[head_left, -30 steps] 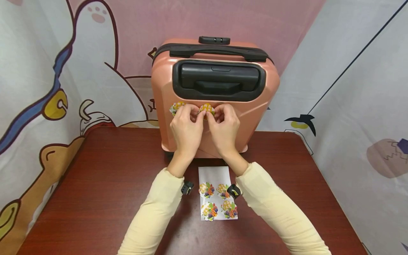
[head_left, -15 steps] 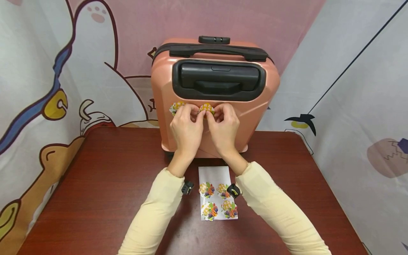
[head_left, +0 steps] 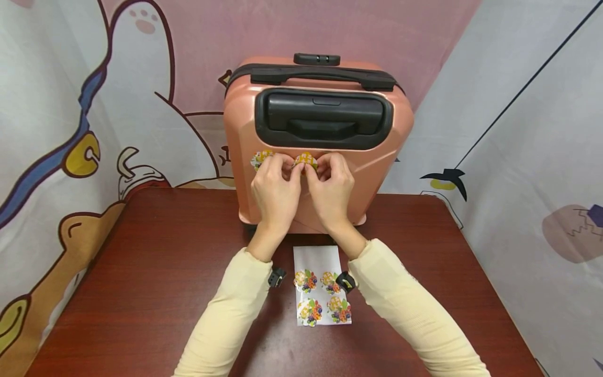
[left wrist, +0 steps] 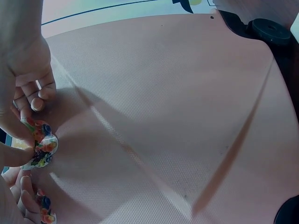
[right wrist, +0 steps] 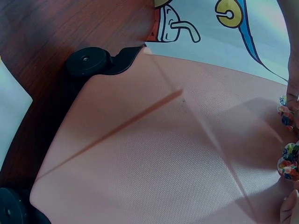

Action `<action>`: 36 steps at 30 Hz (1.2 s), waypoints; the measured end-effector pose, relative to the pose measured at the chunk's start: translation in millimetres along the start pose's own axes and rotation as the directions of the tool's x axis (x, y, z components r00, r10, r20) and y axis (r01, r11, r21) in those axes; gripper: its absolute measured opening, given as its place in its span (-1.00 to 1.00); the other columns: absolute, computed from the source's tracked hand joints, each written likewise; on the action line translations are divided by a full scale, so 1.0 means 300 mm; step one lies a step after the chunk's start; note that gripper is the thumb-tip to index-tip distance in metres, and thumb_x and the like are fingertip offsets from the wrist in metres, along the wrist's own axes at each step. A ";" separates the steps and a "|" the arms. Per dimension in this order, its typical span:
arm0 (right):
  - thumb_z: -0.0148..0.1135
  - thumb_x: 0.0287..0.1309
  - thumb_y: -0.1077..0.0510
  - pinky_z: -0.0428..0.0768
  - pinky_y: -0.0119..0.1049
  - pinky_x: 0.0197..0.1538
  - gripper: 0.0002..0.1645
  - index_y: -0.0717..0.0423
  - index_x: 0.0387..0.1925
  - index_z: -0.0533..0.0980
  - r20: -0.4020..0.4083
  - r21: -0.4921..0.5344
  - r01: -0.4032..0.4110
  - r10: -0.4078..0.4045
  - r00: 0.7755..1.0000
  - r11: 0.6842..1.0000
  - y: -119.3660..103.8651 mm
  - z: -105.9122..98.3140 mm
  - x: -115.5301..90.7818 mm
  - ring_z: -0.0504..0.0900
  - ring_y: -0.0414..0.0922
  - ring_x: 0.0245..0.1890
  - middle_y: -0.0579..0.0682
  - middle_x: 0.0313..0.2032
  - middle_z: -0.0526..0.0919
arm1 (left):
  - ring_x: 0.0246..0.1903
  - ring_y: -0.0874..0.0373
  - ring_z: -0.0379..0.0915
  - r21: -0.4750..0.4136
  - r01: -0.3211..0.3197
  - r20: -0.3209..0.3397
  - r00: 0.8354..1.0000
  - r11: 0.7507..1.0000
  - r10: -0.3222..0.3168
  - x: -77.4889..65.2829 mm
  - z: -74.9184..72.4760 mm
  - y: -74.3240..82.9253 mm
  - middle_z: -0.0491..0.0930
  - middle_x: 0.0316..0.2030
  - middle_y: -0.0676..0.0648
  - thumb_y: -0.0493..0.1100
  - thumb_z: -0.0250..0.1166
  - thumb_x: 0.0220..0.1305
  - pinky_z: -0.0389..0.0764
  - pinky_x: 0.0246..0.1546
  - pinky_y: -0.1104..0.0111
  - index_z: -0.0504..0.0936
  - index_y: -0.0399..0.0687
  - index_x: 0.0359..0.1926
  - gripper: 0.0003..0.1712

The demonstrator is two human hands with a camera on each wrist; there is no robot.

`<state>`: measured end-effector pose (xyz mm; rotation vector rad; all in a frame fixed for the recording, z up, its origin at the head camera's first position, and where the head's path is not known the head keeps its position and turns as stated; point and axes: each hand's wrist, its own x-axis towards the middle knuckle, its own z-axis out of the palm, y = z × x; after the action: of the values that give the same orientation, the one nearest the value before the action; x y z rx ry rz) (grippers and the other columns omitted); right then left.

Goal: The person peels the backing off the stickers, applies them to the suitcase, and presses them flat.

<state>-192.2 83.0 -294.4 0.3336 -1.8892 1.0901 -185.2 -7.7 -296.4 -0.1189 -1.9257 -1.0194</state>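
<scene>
Left hand: your left hand (head_left: 275, 191) is clamped by thumb and fingertips on a scalloped, glossy sticker printed with yellow, green and red fruit (head_left: 305, 158).
Right hand: your right hand (head_left: 332, 189) pinches the same sticker from the other side; your two thumb tips meet at its lower edge.
Held sticker: it sits between your hands, at the front of the salmon-pink, hard-shell suitcase (head_left: 308, 214), just below the black recessed pull handle (head_left: 325, 118). You cannot tell from these views whether its back touches the shell.
Second sticker: a matching fruit-print sticker (head_left: 260, 158) lies on the suitcase front to the left of the held one, partly covered by your left hand.
Suitcase: it stands upright on the reddish-brown wooden table (head_left: 155, 272), with a black carry handle (head_left: 325, 78) along its top; your left wrist view shows a round black wheel (left wrist: 271, 31) at its base.
Sheet: a white rectangular paper sheet (head_left: 316, 257) lies in front of the suitcase, between your forearms, bearing four more fruit-print stickers (head_left: 310, 312) in two rows.
Sleeves: you wear pale-yellow sleeves (head_left: 226, 314), with a small black device (head_left: 276, 277) at each wrist.
Backdrop: a pink and white cartoon-printed cloth (head_left: 202, 47) hangs behind the table.
</scene>
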 end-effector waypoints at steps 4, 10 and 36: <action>0.33 -0.13 0.36 0.38 -0.39 -0.50 -0.81 0.36 -0.52 0.44 0.002 0.002 0.001 -0.001 1.000 1.000 0.001 -0.001 0.001 0.45 -0.06 -0.59 0.15 -0.56 0.46 | -0.57 0.13 0.43 0.002 -0.004 -0.001 1.000 1.000 0.004 0.001 -0.002 -0.001 0.49 -0.58 -0.07 -0.22 0.39 0.01 0.43 -0.54 0.30 0.57 -0.19 -0.50 -0.84; 0.33 -0.13 0.37 0.40 -0.36 -0.50 -0.81 0.36 -0.52 0.44 0.003 0.000 0.002 -0.002 1.000 1.000 0.004 -0.004 0.003 0.46 -0.06 -0.60 0.15 -0.56 0.47 | -0.56 0.12 0.44 0.010 -0.011 0.001 1.000 1.000 0.011 0.002 -0.004 -0.001 0.49 -0.58 -0.07 -0.21 0.39 0.01 0.43 -0.54 0.30 0.58 -0.19 -0.50 -0.84; 0.32 -0.10 0.36 0.42 -0.37 -0.49 -0.85 0.35 -0.52 0.48 0.007 -0.007 0.013 -0.013 1.000 1.000 0.011 -0.023 0.009 0.47 -0.06 -0.62 0.14 -0.55 0.51 | -0.57 0.15 0.46 0.006 -0.012 -0.003 1.000 1.000 0.012 0.004 -0.018 -0.007 0.52 -0.56 -0.07 -0.23 0.38 0.02 0.44 -0.56 0.31 0.57 -0.19 -0.48 -0.86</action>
<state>-191.8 90.9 -292.6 0.3453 -1.8941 1.0748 -183.2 -13.0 -295.5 -0.1256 -1.9224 -1.0051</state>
